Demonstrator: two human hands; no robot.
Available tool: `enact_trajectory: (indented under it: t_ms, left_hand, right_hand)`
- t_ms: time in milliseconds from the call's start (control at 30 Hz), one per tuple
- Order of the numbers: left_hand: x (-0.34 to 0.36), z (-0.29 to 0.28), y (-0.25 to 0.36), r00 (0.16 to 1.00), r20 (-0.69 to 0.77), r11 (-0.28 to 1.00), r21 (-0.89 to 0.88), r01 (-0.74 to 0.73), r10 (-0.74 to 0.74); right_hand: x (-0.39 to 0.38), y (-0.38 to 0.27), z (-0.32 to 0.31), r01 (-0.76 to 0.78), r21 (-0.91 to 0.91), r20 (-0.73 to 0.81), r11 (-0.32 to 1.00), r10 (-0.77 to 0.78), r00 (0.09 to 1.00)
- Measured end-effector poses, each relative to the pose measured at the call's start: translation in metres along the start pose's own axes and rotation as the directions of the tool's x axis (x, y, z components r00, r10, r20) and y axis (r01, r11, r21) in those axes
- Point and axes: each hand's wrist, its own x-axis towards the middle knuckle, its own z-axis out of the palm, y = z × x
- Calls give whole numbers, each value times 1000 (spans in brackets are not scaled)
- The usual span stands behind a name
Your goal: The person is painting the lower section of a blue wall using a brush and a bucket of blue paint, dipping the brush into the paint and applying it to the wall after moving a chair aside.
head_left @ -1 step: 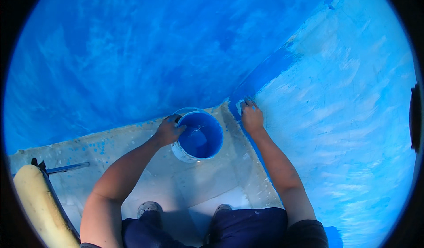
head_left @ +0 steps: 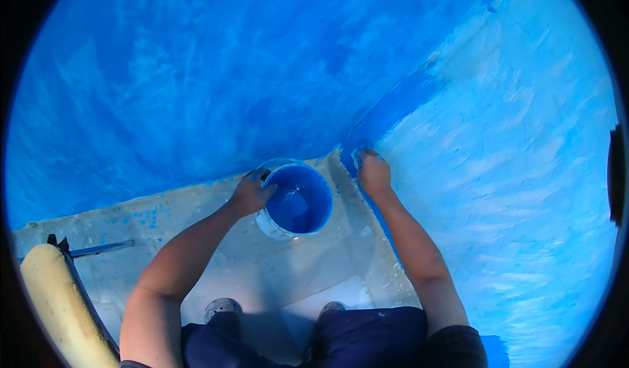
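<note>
A white bucket (head_left: 272, 229), stained and coated blue inside, holds blue paint (head_left: 296, 208). My left hand (head_left: 250, 194) grips it at the left side, thumb over the rim and fingers outside by a dark part that may be the handle's grip. Just right of the bucket, my right hand (head_left: 374, 173) is closed and pressed at the foot of the right wall (head_left: 485, 191), near the corner. A small pale, blue-smeared thing (head_left: 357, 158) shows at its fingertips; its kind is mostly hidden. Around it runs a darker blue painted strip (head_left: 392, 114) up the corner and along the wall's base.
The left wall (head_left: 216, 80) is deep blue; the right one is paler and streaky. Blue spots dot the pale floor (head_left: 262, 270), where my feet stand. At the lower left are a long yellowish padded object (head_left: 56, 289) and a metal bar (head_left: 101, 249).
My right hand's fingers have shifted slightly at the wall. The bucket has moved by a tiny amount, with my left hand still on it.
</note>
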Motion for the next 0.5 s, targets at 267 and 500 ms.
enact_trajectory:
  t_ms: [267, 500]
  left_hand:
    - [-3, 8, -1, 982, -116, 988, 53, -145, 150]
    - [-1, 1, -3, 980, -93, 984, 28, -175, 176]
  right_hand:
    - [6, -43, -87, -363, 800, 337, 478, 143, 931]
    - [-16, -104, -52, -220, 674, 516, 705, -236, 823]
